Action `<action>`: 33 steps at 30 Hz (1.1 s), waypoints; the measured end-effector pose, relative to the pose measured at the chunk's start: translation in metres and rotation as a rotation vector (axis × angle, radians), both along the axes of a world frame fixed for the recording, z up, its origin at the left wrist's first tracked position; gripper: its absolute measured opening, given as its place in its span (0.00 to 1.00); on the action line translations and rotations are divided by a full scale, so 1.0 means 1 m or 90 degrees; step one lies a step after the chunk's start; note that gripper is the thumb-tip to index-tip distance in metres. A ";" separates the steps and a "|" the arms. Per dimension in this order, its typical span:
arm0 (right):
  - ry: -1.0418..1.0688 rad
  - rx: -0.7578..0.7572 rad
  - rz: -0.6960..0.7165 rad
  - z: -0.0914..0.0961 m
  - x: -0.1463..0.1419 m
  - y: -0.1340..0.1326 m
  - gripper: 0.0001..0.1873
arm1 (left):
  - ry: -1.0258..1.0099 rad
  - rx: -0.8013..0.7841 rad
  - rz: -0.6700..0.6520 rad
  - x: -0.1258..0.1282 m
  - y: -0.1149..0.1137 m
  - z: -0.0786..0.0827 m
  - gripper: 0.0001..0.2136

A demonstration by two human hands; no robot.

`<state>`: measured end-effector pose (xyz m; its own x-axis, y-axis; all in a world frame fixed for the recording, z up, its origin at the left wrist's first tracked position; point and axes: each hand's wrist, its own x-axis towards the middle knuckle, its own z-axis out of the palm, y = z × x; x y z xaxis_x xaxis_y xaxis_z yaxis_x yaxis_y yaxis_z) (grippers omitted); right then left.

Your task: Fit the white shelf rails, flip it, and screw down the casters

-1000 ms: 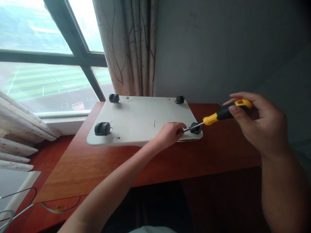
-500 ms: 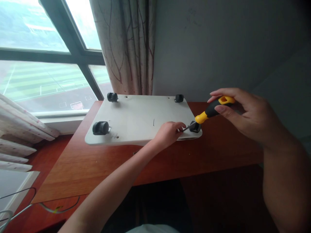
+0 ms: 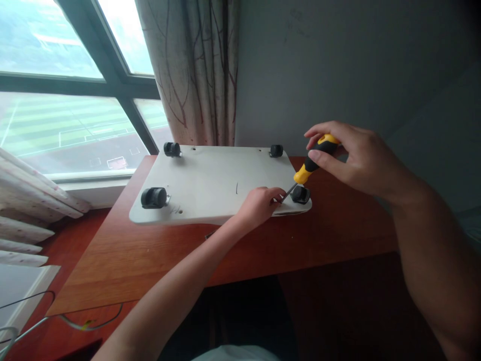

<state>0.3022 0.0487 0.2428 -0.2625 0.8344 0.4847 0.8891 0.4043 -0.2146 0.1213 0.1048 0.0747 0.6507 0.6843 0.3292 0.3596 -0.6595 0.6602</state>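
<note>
Right hand (image 3: 345,158) grips yellow-and-black screwdriver (image 3: 306,169), shaft slanting to flat white board (image 3: 210,175), near right corner, black twin-wheel caster (image 3: 301,194) crowding it; curled left hand (image 3: 262,203) hides tip, can't tell its hold.

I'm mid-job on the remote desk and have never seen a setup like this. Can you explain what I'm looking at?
There's no machine: each grip is a person's bare hand. The view comes from a camera worn on that person's head, looking forward and down.

On the wooden table lies a white panel with four black casters facing up. The right grip holds a yellow-and-black screwdriver, slanting down beside the near-right caster. The left grip is at the panel, fingers by the shaft's lower end; they hide the tip, so I can't tell what it touches.

Behind are a window and a curtain.
</note>
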 end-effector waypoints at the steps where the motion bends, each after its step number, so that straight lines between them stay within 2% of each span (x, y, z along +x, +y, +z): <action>1: 0.008 -0.020 0.018 0.001 -0.001 0.000 0.18 | 0.000 -0.003 0.000 0.000 0.000 0.000 0.13; 4: 0.021 -0.050 0.030 0.002 -0.001 -0.001 0.20 | 0.001 -0.010 -0.003 0.000 0.000 0.001 0.12; 14: -0.086 0.023 -0.044 -0.004 0.004 0.010 0.14 | -0.003 -0.028 -0.013 -0.003 -0.003 0.004 0.12; 20: -0.081 -0.019 -0.054 -0.003 0.002 0.011 0.13 | 0.013 0.009 0.033 -0.013 -0.012 0.009 0.12; 24: -0.064 -0.044 -0.012 0.000 -0.001 0.008 0.09 | -0.022 0.032 0.062 -0.029 -0.026 0.009 0.11; 28: -0.030 -0.081 0.031 0.000 -0.003 0.005 0.13 | -0.039 0.025 0.079 -0.045 -0.050 0.005 0.11; 33: -0.037 -0.014 -0.047 -0.005 -0.006 0.007 0.17 | -0.013 0.023 0.085 -0.055 -0.077 -0.011 0.11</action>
<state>0.2961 0.0553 0.2374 -0.2279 0.8627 0.4515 0.9274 0.3336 -0.1693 0.0665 0.0276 0.0639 0.5481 0.7516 0.3670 0.4323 -0.6302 0.6450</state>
